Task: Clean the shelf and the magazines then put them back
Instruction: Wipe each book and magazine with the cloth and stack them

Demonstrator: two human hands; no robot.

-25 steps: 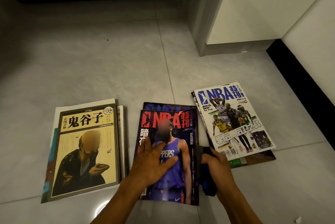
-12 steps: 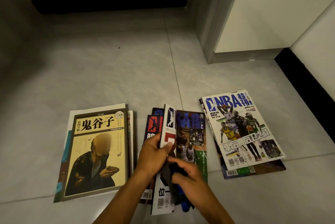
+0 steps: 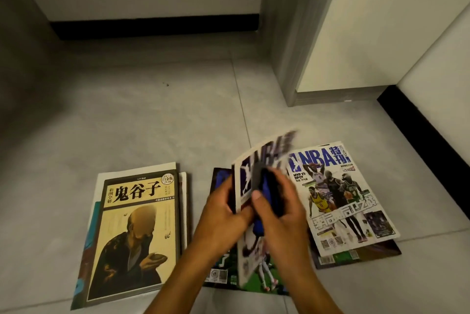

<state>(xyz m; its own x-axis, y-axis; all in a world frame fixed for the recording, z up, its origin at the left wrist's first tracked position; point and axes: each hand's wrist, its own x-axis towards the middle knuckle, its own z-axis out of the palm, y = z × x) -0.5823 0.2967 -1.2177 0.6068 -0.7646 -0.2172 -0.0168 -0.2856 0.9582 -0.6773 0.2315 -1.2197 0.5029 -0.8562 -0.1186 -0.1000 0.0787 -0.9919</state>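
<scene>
Lifted since half a second ago, the magazine (image 3: 256, 168) from the middle pile now stands up off the floor, tilted toward the right, its top corner blurred. Before, it was only part-way raised; a second ago it lay flat under the left hand.

That left hand (image 3: 223, 214) grips the raised magazine at its left edge, fingers curled behind the cover and thumb across the front near the lower half. The right hand (image 3: 282, 214) holds a dark blue and black cloth (image 3: 267, 186), fingers wrapped round it and thumb (image 3: 256, 199) pointing up, and presses the cloth against the face of the magazine near its middle.

Under the raised magazine the middle pile (image 3: 264, 280) stays on the floor, showing a cover with a green court at its near end and a dark blue corner at the far left.

Just right of the hands lies the right pile (image 3: 340, 201), its top magazine white with blue NBA lettering and several basketball players; a darker magazine sticks out beneath it at the near edge. The raised magazine overlaps its left edge in this view; whether they touch I cannot tell.

Left of the hands sits a stack of books (image 3: 137, 235), the top 1 yellow-brown with large black characters and a seated figure in a dark robe.

All 3 piles rest on a grey tiled floor (image 3: 152, 115). Behind them stand white walls with a black baseboard (image 3: 157, 27), and a grey door frame (image 3: 287, 34) at the upper right.
</scene>
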